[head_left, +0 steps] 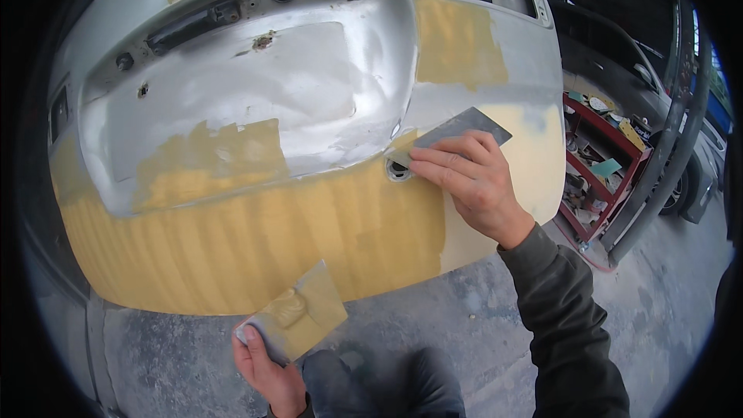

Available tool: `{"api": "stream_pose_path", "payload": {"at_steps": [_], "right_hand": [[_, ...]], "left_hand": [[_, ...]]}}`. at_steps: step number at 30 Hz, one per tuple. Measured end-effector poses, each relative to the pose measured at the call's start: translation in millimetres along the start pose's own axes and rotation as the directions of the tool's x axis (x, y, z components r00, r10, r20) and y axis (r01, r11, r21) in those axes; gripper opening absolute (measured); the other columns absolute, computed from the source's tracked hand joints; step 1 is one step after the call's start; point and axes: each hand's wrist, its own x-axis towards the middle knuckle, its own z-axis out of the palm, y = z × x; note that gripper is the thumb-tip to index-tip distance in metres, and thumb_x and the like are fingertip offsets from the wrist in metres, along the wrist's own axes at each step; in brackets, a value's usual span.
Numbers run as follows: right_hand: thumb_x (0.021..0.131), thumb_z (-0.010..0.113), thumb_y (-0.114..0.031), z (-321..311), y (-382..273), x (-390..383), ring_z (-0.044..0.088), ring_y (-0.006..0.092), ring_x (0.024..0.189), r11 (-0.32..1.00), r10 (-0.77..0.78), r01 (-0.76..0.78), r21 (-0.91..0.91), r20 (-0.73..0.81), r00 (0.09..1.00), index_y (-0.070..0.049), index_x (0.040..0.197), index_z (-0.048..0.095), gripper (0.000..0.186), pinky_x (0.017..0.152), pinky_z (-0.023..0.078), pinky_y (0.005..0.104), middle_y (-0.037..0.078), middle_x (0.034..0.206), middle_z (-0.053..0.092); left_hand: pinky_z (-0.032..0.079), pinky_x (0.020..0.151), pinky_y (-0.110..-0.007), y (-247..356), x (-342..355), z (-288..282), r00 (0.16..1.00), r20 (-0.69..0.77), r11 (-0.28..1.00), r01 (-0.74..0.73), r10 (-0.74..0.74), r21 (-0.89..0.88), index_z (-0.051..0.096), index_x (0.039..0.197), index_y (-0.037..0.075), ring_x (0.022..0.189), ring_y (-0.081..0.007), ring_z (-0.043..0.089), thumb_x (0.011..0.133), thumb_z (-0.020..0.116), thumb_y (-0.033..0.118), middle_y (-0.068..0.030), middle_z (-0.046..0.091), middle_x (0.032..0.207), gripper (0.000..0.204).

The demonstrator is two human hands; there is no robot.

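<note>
A large car body panel [325, 240] fills the centre, patched with yellow filler over silver and primed metal, with a recessed middle. My right hand [464, 182] grips a dark grey rectangular spreader [484, 121] against the panel, over a round hole [398, 173] just below the recess's lower right edge. My left hand [265, 368] is low, near the panel's bottom edge, holding a thin plate [317, 302] with a mound of yellow filler [289, 310] on it.
A red trolley [607, 139] crowded with tools and materials stands at the right beside thick grey posts [669, 139]. A silver car [689, 186] is behind them. My legs and the stained concrete floor [178, 364] show below.
</note>
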Motion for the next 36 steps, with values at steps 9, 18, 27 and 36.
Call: {"api": "stream_pose_path", "payload": {"at_steps": [9, 18, 27, 36], "right_hand": [[0.083, 0.073, -0.003, 8.3, -4.4, 1.4, 0.071, 0.0220, 0.110, 0.999, -0.053, 0.053, 0.009, -0.012, 0.999, -0.010, 0.117, 0.079, 0.036, 0.097, 0.052, 0.0403, 0.001, 0.126, 0.079], [0.082, 0.073, 0.000, 6.7, -1.1, 0.2, 0.071, 0.0226, 0.111, 0.999, -0.026, 0.025, -0.021, -0.043, 0.999, -0.010, 0.117, 0.079, 0.037, 0.095, 0.051, 0.0399, 0.001, 0.125, 0.080], [0.084, 0.071, 0.001, 7.0, 0.0, -4.8, 0.071, 0.0221, 0.111, 0.998, 0.052, -0.054, -0.032, -0.035, 0.998, -0.011, 0.117, 0.079, 0.036, 0.095, 0.050, 0.0394, 0.000, 0.123, 0.080], [0.083, 0.070, 0.004, 1.1, 18.9, 8.2, 0.071, 0.0206, 0.112, 0.996, 0.088, -0.088, -0.015, -0.033, 0.996, -0.011, 0.114, 0.080, 0.036, 0.097, 0.050, 0.0377, -0.002, 0.121, 0.080]], "left_hand": [[0.053, 0.101, -0.035, 1.3, 3.2, 1.8, 1.000, -0.004, 1.000, -0.008, 0.008, -0.007, 0.062, 0.126, -0.001, 0.112, -0.0176, 0.066, 0.118, 0.053, 0.029, -0.0102, 0.069, 0.121, 0.033], [0.053, 0.102, -0.036, -1.4, 3.5, -2.8, 1.000, -0.002, 1.000, -0.012, 0.012, -0.012, 0.062, 0.128, -0.001, 0.113, -0.0180, 0.066, 0.118, 0.053, 0.029, -0.0105, 0.069, 0.122, 0.033], [0.053, 0.102, -0.036, -5.2, 6.3, 0.1, 0.999, -0.053, 1.000, 0.007, -0.006, 0.017, 0.062, 0.128, -0.001, 0.114, -0.0182, 0.066, 0.117, 0.053, 0.031, -0.0100, 0.068, 0.122, 0.034], [0.054, 0.101, -0.036, -10.2, 9.3, -4.3, 0.994, -0.109, 1.000, 0.012, -0.010, 0.025, 0.062, 0.127, -0.001, 0.113, -0.0190, 0.066, 0.117, 0.055, 0.031, -0.0102, 0.068, 0.123, 0.035]]}}
